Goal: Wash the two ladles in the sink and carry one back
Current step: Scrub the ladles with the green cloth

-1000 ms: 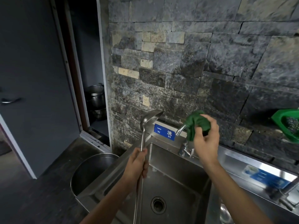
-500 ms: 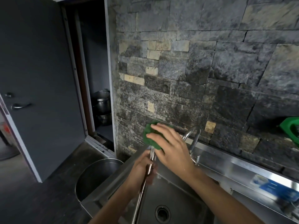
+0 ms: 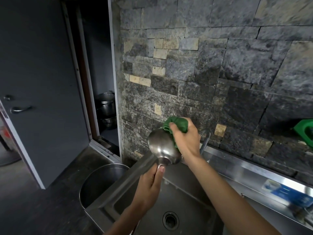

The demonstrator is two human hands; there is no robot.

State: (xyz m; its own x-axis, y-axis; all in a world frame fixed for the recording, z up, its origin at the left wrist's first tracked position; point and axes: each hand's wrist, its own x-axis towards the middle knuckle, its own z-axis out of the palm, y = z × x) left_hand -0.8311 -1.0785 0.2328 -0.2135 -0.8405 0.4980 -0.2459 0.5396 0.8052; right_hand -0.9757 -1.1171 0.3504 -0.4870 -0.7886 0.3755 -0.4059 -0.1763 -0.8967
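I hold a steel ladle [image 3: 162, 146] above the steel sink [image 3: 122, 189], its bowl raised with the rounded back facing me. My left hand [image 3: 149, 185] grips the ladle's handle just below the bowl; the rest of the handle is hidden under the hand. My right hand [image 3: 185, 139] grips a crumpled green scrub cloth [image 3: 177, 123] and presses it against the far right side of the bowl. The sink basin below has a round drain [image 3: 170, 219]. A second ladle is not visible.
The tap [image 3: 205, 139] rises behind my right hand. A large steel pot [image 3: 100, 182] stands on the floor left of the sink. Behind is a dark stone wall, with a grey door [image 3: 42, 99] and stacked pots [image 3: 105, 106] at left. A green basket [image 3: 304, 131] hangs at right.
The ladle has turned so the bowl's back faces me, and my left hand has slid up near the bowl. My right hand has shifted the cloth to the bowl's right side.
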